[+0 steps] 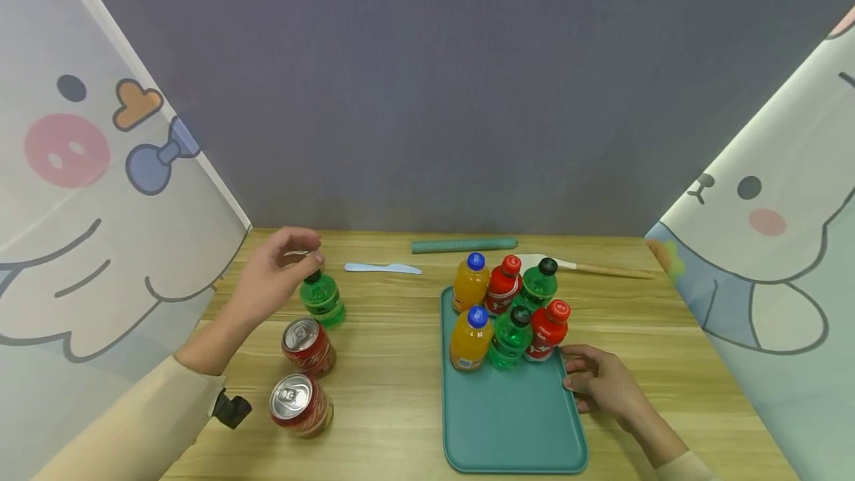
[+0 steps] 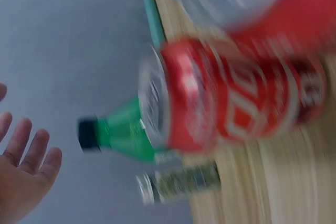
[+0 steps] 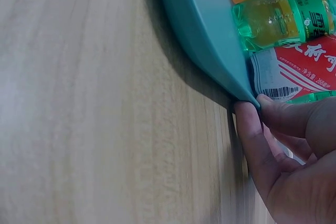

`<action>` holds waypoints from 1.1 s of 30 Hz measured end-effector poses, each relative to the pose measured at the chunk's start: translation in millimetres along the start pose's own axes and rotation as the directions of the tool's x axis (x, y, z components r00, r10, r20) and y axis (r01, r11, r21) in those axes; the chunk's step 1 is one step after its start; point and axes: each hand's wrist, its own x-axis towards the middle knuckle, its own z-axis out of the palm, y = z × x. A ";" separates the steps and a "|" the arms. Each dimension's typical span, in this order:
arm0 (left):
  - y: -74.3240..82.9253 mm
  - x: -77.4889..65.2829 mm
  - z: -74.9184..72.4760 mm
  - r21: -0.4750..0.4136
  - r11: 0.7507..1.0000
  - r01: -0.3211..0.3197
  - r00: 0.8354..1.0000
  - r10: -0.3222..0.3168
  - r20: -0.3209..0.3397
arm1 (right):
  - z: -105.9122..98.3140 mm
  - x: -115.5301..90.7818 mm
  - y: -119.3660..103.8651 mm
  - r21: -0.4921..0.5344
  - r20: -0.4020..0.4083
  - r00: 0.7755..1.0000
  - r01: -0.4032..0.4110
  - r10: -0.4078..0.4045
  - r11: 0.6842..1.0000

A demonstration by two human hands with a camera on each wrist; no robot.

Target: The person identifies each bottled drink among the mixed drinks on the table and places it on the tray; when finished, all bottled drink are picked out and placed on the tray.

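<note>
My left hand (image 1: 280, 262) is above the back left of the table, beside the black cap of a green soda bottle (image 1: 323, 301). In the left wrist view its fingers (image 2: 18, 140) are spread and hold nothing, apart from the bottle. Two red soda cans (image 1: 302, 403) stand nearer the front, and a jar of dried herbs (image 2: 184, 182) stands beside the bottle. With thumb and fingers, my right hand (image 1: 601, 384) pinches the right rim of a teal tray (image 1: 514, 421). Orange, red and green bottles (image 3: 283, 19) stand in its back half.
A light blue plastic knife (image 1: 383, 268) and a teal stick-like object (image 1: 464, 245) lie along the back. A spatula with a wooden handle (image 1: 608, 270) lies behind the tray. A grey wall (image 1: 441, 95) rises behind the table, with printed panels on both sides.
</note>
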 end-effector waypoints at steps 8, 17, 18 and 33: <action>-25.6 -4.5 -21.5 0.003 0.994 0.105 0.993 -0.105 0.061 | -0.1 -0.4 -1.0 0.000 0.005 1.000 0.006 -0.006 1.000; -48.3 -10.3 -27.4 -0.017 0.953 0.304 0.922 -0.290 0.257 | 0.1 0.8 0.1 0.001 0.002 1.000 0.002 -0.002 1.000; -50.8 -10.6 -27.0 -0.015 0.949 0.314 0.915 -0.298 0.272 | 0.0 0.9 0.0 -0.001 0.001 1.000 0.002 -0.002 1.000; -67.0 -11.4 -10.2 -0.026 0.954 0.299 0.905 -0.275 0.326 | -0.2 2.7 1.6 -0.014 0.001 1.000 0.001 -0.001 1.000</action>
